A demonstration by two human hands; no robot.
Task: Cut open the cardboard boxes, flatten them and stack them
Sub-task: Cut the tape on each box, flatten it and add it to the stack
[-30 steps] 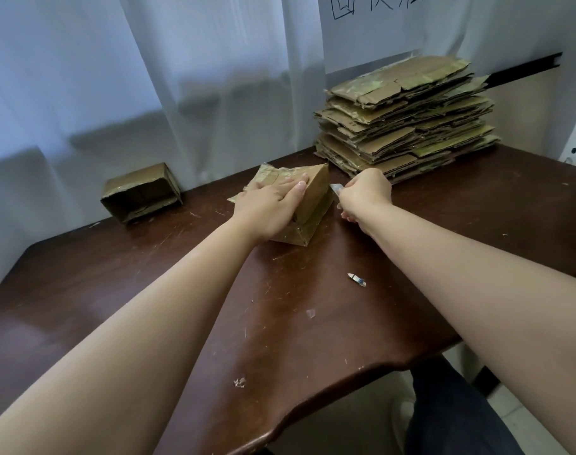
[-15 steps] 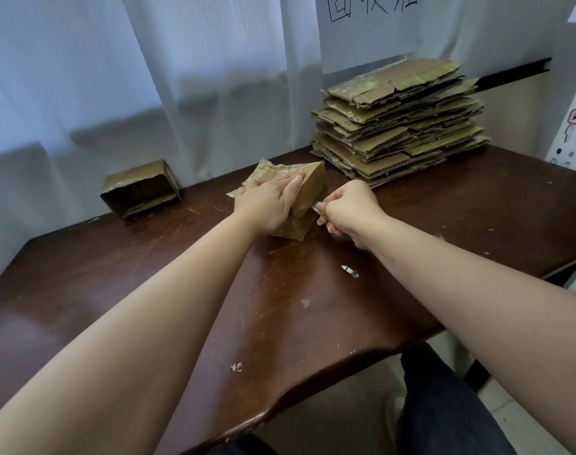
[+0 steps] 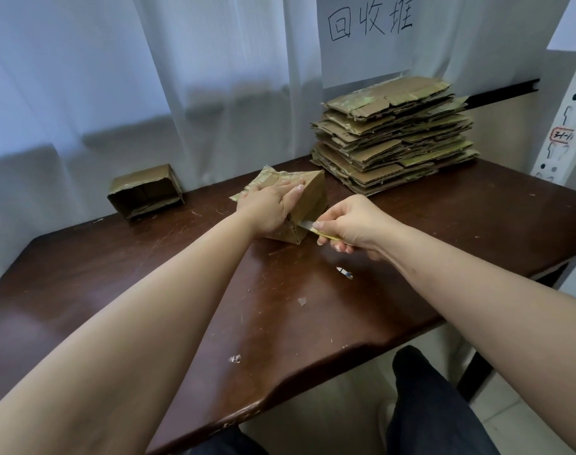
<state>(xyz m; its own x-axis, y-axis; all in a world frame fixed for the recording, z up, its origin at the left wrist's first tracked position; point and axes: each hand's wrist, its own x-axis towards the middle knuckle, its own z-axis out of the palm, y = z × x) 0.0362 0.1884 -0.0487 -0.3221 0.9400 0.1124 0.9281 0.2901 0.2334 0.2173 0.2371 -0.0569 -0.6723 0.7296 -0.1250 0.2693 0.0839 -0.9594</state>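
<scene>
Two hands at work on a dark brown wooden tabletop [image 3: 444, 224]. Left hand [image 3: 267, 208]: fingers laid flat, pressing down a small taped brown cardboard box [image 3: 308, 200]. Right hand [image 3: 352, 221]: fingers curled round a yellow-handled utility knife [image 3: 309, 227], blade touching the box's near edge. Beyond the right fingers: tall stack of flattened brown cardboard [image 3: 391, 139]. Far left of the left fingers: one open brown cardboard box [image 3: 145, 192], lying on its side.
</scene>
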